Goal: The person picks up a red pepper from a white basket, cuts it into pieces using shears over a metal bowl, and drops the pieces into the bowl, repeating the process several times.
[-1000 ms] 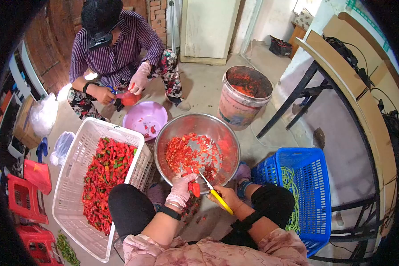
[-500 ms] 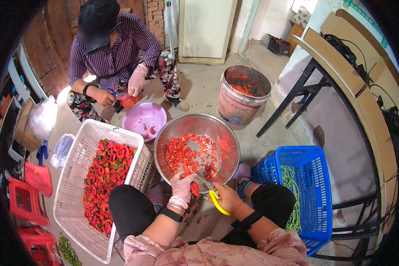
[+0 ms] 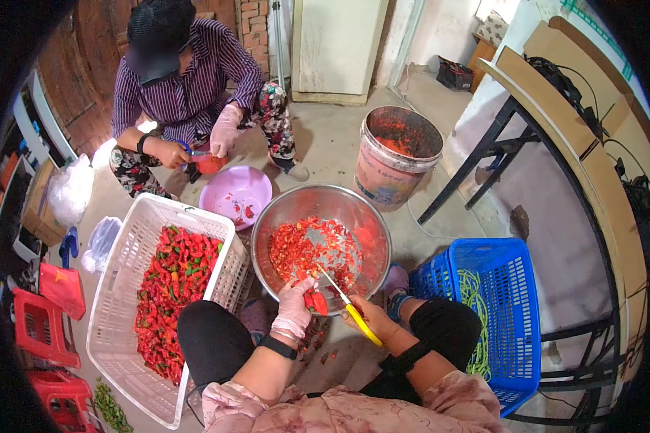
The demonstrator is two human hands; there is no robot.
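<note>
Steel bowl (image 3: 328,203): sits on the floor between the person's feet, probably so that whatever drops from the hands lands inside; chopped red pieces (image 3: 289,245) cover part of its bottom.
Left hand (image 3: 294,307): gloved, fingers clamped on red pepper over the bowl's near rim, the glove likely there to keep juice off the skin.
Red pepper (image 3: 316,304): juts from the fingers toward the scissors, which seems to leave its flesh within reach of the blades; whether it is one pepper or several, I cannot tell.
Right hand (image 3: 372,320): bare, closed around the yellow handles of the scissors (image 3: 366,329), perhaps for a direct feel of the loops.
Blades: point over the bowl, beside the pepper; whether they stand apart or together is too small to tell.
White crate (image 3: 108,317): beside the left knee, apparently for easy reach; its red and green peppers (image 3: 177,289) are too many to count.
Crates: two, the white one and a blue crate (image 3: 516,310) holding green strands (image 3: 471,310).
Bowl, lilac basin (image 3: 256,177), bucket (image 3: 390,173): one each.
Red stools (image 3: 45,325): two.
People: two, counting the co-worker (image 3: 188,90) opposite.
</note>
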